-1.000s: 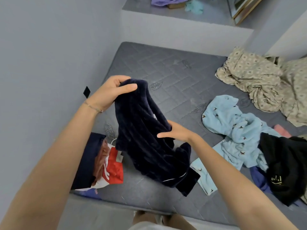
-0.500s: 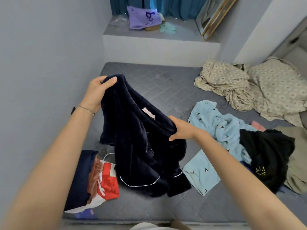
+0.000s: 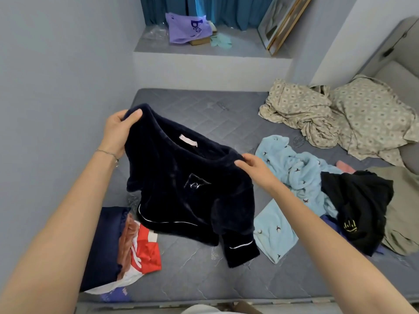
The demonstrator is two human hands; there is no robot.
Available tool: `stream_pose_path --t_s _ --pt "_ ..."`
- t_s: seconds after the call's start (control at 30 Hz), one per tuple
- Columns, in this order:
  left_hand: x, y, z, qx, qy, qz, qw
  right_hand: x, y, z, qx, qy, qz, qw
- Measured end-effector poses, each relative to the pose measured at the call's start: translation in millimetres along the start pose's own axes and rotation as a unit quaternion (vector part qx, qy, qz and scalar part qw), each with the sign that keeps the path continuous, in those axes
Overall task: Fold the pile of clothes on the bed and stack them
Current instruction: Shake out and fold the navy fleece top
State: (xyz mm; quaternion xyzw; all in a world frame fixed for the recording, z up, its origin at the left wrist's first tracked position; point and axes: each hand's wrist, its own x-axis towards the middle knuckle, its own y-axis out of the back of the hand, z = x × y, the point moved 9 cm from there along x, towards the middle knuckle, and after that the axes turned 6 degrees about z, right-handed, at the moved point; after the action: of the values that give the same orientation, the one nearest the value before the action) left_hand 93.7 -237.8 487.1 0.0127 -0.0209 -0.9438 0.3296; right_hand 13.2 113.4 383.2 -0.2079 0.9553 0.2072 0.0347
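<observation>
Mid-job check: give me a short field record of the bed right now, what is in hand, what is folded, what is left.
held item: dark navy fleece top, spread open, hanging over the mattress
left hand: grips one shoulder of the top
right hand: holds the other shoulder by the neckline
folded stack: near left corner of the mattress
unfolded pile: light blue garment, black garment, olive garment, to the right
other: beige patterned bedding, far right

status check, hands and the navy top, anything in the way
Left hand grips one shoulder of the navy top, right hand the other. Top hangs spread, not yet folded. Either side on the mattress: folded stack, light blue garment.
</observation>
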Motion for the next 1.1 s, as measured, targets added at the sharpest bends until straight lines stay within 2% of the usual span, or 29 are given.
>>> stream_pose_path --t_s 0.2,0.33,0.5,0.8,1.0,1.1 --pt "-12 -11 -20 0.083 -0.02 -0.037 0.996 -4 29 -61 0.013 0.09 0.144 0.985" --pt "-33 -30 -12 0.111 -0.075 -0.055 0.989 -15 35 -87 0.037 0.134 0.16 0.977" --pt "-73 -61 2 0.106 -0.112 -0.081 0.985 -29 30 -107 0.015 0.159 0.139 0.977" --pt "-122 -81 4 -0.019 -0.059 -0.135 0.989 -59 50 -107 -0.012 0.155 0.103 0.983" --pt "-151 -95 26 -0.098 -0.006 -0.238 0.966 -99 76 -147 0.071 0.221 -0.003 0.973" --pt "-139 -104 17 -0.158 0.052 -0.236 0.957 -93 84 -149 0.125 0.194 -0.061 0.971"
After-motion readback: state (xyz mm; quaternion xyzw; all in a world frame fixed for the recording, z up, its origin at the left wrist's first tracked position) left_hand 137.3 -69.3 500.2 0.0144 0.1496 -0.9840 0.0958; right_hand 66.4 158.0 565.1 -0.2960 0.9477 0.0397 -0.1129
